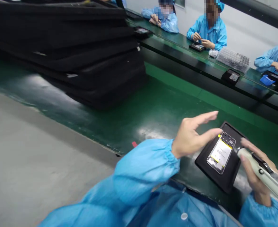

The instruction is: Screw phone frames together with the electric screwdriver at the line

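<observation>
A black tray (234, 168) lies on the green workbench in front of me. In it sits a phone with its back cover off (221, 153); a white and yellow battery area and the camera block show. My left hand (195, 134) hovers at the tray's upper left, thumb and fingers spread, holding nothing. The thumb tip comes close to the top of the phone. On the right, my right hand (257, 167) is wrapped round a pale electric screwdriver (268, 176) with a black lever. Its tip end points toward the phone's right side, apart from it.
A tall stack of black trays (82, 56) stands on the bench (167, 110) to the left. Beyond, a raised conveyor line (176, 53) carries black trays and a clear plastic box (233, 59). Several co-workers in blue sit behind it. A red tag (134, 144) marks the near edge.
</observation>
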`<move>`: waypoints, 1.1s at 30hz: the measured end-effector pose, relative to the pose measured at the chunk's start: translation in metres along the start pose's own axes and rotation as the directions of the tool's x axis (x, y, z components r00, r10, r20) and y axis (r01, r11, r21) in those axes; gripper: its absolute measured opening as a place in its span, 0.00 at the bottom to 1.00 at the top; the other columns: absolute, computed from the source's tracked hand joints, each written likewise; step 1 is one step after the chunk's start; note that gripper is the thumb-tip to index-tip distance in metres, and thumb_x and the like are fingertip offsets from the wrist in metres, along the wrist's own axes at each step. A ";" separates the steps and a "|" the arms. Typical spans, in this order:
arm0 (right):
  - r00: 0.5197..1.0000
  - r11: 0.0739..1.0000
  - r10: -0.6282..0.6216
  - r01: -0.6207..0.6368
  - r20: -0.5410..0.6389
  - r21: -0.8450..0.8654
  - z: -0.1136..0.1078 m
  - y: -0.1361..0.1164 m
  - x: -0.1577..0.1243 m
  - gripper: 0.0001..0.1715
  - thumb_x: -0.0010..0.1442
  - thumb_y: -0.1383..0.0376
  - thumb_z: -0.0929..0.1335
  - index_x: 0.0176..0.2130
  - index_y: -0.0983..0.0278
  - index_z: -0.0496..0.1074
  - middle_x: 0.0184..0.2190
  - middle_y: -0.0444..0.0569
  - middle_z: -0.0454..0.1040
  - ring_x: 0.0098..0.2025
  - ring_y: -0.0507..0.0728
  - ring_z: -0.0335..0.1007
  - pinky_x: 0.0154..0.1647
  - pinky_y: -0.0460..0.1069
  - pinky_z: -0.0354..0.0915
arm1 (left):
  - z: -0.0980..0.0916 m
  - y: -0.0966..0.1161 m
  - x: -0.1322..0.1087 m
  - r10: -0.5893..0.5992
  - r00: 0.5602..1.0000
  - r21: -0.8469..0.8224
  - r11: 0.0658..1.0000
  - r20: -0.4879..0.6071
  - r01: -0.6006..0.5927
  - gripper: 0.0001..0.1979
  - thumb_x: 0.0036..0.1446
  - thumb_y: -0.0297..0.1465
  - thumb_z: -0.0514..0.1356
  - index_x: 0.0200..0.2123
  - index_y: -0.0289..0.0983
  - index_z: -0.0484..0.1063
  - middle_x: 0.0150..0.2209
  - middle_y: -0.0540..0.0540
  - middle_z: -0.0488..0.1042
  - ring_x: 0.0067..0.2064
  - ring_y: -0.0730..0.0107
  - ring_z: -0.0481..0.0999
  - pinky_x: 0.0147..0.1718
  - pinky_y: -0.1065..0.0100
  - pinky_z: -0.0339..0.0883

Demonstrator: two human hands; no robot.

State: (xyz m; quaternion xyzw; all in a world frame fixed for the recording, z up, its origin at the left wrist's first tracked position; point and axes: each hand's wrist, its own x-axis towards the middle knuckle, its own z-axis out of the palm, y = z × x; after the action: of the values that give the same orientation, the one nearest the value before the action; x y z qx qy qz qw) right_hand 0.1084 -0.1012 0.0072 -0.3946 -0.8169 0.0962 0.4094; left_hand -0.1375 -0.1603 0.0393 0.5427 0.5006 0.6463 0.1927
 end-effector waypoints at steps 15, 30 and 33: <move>0.985 0.857 0.053 -0.129 -0.164 -0.498 -0.064 0.130 -0.024 0.37 0.61 0.66 0.60 0.67 0.72 0.51 0.66 0.64 0.50 0.65 0.72 0.52 0.60 0.66 0.59 | 0.071 -0.063 -0.026 -0.298 0.873 0.438 0.892 0.386 0.111 0.19 0.61 0.32 0.56 0.54 0.33 0.70 0.59 0.37 0.66 0.62 0.58 0.64 0.62 0.55 0.58; 0.825 0.796 0.563 -0.528 -0.043 0.297 0.077 0.033 -0.103 0.36 0.63 0.48 0.62 0.62 0.68 0.61 0.65 0.61 0.56 0.62 0.67 0.59 0.58 0.60 0.65 | 0.095 -0.062 -0.025 -0.472 0.812 -0.079 0.847 0.344 0.526 0.32 0.47 0.26 0.54 0.58 0.28 0.65 0.50 0.36 0.75 0.52 0.53 0.74 0.52 0.55 0.70; 0.800 0.778 0.596 -0.555 -0.069 0.293 0.075 0.034 -0.105 0.38 0.64 0.47 0.61 0.63 0.68 0.59 0.65 0.61 0.55 0.64 0.67 0.56 0.60 0.61 0.61 | 0.090 -0.070 -0.020 -0.507 0.813 -0.079 0.833 0.286 0.547 0.33 0.51 0.30 0.55 0.60 0.25 0.60 0.56 0.30 0.68 0.58 0.52 0.69 0.56 0.53 0.66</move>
State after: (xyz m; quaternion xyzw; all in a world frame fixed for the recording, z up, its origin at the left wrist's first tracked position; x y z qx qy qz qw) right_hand 0.1090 -0.1418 -0.1207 -0.5753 -0.6017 0.2910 0.4715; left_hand -0.0709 -0.1065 -0.0392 0.4430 0.5501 0.5302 0.4690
